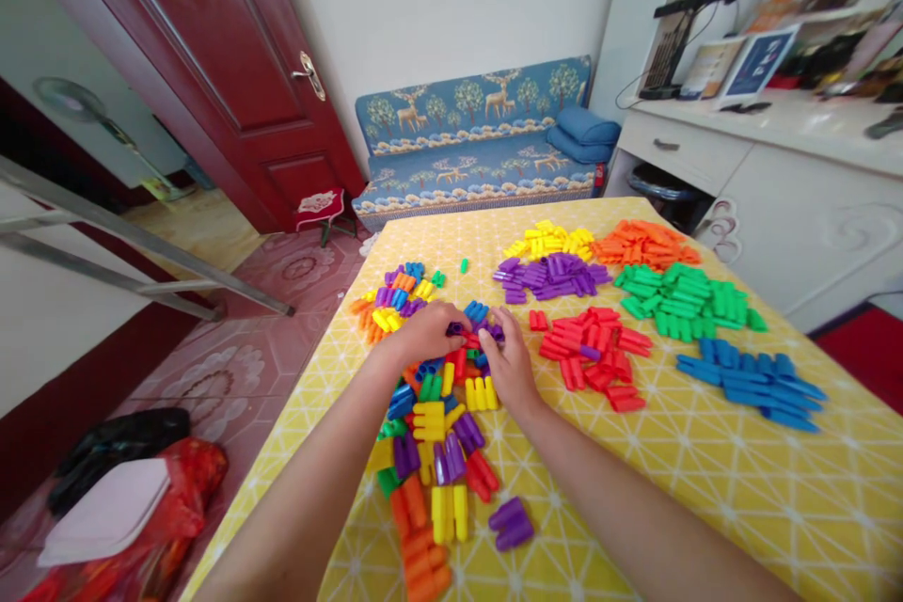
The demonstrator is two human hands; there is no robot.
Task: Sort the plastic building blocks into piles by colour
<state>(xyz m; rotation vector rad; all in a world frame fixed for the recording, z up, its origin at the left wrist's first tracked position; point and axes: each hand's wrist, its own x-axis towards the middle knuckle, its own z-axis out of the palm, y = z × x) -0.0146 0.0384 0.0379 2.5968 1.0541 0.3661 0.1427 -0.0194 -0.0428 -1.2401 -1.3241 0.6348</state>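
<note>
Both my hands work over a mixed heap of coloured plastic tube-shaped pieces (429, 421) on the left half of the table. My left hand (432, 331) has its fingers curled round a purple plastic piece (455, 329). Close beside it, my right hand (509, 365) pinches another purple plastic piece (498, 333) between thumb and fingers. A red piece (471, 340) shows between the two hands; which hand touches it I cannot tell. Just below my right fingers lies a yellow piece (482, 393). A purple piece (512, 523) lies apart, nearer to me.
Single-colour piles stand at the right: yellow (550, 240), purple (554, 277), orange (645, 245), green (684, 299), red (596, 350) with one purple piece on it, and blue (752, 381). A patterned sofa (472, 146) stands beyond the table (607, 499); a white cabinet (804, 207) is at right.
</note>
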